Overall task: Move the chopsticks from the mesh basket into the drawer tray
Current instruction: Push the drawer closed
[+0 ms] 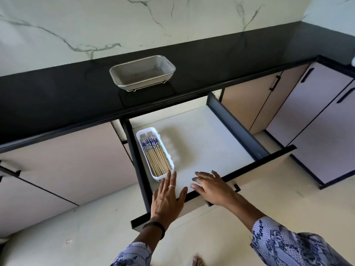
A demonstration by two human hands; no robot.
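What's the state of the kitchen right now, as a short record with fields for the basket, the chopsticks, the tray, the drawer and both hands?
mesh basket: on the black countertop, looks empty
chopsticks: bundled in the tray, blue patterned ends toward the wall
tray: white, at the drawer's left side
drawer: pulled open
left hand: open, fingertips near the tray's front end
right hand: open, over the drawer's front edge
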